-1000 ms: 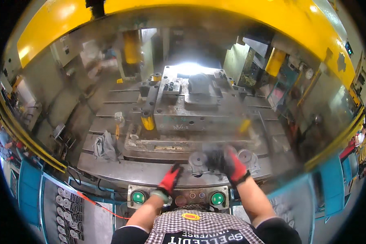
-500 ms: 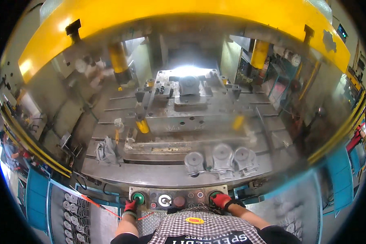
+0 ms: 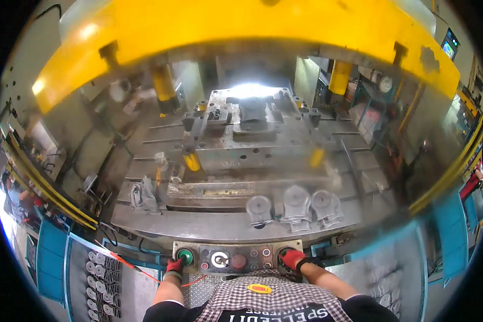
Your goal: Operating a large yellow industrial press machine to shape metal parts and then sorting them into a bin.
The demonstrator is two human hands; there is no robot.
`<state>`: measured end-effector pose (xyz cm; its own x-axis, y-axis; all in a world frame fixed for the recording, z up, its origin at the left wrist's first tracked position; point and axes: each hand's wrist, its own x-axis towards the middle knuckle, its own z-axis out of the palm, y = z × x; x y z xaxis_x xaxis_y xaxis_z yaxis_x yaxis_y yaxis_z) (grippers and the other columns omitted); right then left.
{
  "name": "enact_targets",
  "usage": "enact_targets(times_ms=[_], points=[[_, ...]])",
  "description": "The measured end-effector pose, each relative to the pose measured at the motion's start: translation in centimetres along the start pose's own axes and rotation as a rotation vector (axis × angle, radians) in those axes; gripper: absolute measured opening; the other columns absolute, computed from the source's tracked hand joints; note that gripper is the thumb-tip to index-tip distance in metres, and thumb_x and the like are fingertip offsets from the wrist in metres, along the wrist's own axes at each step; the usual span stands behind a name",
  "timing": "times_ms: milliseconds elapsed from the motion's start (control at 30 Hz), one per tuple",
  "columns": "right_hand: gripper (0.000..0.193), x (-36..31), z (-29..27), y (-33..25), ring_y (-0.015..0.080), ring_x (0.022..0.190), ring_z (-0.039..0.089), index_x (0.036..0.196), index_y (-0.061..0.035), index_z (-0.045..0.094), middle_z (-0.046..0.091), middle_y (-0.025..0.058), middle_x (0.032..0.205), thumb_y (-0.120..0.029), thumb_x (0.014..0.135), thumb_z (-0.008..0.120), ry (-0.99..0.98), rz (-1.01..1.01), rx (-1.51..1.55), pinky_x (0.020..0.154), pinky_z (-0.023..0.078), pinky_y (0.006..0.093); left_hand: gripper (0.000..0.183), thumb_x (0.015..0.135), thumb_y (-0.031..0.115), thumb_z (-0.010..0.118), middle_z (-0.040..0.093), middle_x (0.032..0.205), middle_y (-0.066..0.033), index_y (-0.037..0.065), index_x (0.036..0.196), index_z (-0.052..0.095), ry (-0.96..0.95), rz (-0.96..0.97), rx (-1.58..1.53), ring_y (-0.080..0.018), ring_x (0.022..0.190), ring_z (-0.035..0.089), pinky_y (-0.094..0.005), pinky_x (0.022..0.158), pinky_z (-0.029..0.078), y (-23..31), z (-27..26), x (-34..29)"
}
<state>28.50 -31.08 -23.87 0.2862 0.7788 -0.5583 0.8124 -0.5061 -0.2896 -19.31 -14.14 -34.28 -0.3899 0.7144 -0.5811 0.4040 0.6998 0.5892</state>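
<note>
While the left hand (image 3: 175,265), red-gloved, touches the green button (image 3: 185,256) at the left end of the control panel (image 3: 220,248), the right hand (image 3: 291,259), likewise gloved, lies over the panel's right end; how wide or narrow each is cannot be told at this scale. Between the 2 hands sit a white-ringed switch (image 3: 219,260) and a red button (image 3: 239,261). Beyond the panel, 3 groups of grey metal parts (image 3: 297,204) rest side by side on the press bed (image 3: 204,221), right of centre, with a grey cloth (image 3: 143,196) at its left. Farther back, a die block (image 3: 220,140) bears a raised grey piece (image 3: 252,111); a yellow beam (image 3: 252,24) spans the top.
</note>
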Motion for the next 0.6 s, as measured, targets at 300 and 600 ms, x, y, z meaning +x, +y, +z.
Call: enact_targets(times_ms=[300,600], points=[[0.062,-1.8,-2.4,-1.4,0.0314,0.101,0.052,0.101,-0.0031,0.059,0.056,0.0191,0.106,-0.057,0.080,0.035,-0.052,-0.037,0.027,0.087,0.039,0.0394,0.097,0.056,0.047,0.071,0.042,0.124,-0.0235,-0.006,0.126,0.029,0.022,0.032,0.005,-0.0317,0.117,0.040,-0.0348,0.095,0.033,0.9,-0.1,-1.8],[0.065,-1.2,-1.7,-0.6,0.0311,0.103,0.051,0.102,-0.0011,0.057,0.054,0.0198,0.109,-0.058,0.081,0.032,-0.057,-0.057,0.017,0.090,0.037,0.0390,0.095,0.060,0.049,0.069,0.041,0.126,-0.0216,-0.003,0.128,0.028,0.010,0.162,0.174,-0.0315,0.118,0.039,-0.0362,0.095,0.034,1.7,-0.7,-2.3]])
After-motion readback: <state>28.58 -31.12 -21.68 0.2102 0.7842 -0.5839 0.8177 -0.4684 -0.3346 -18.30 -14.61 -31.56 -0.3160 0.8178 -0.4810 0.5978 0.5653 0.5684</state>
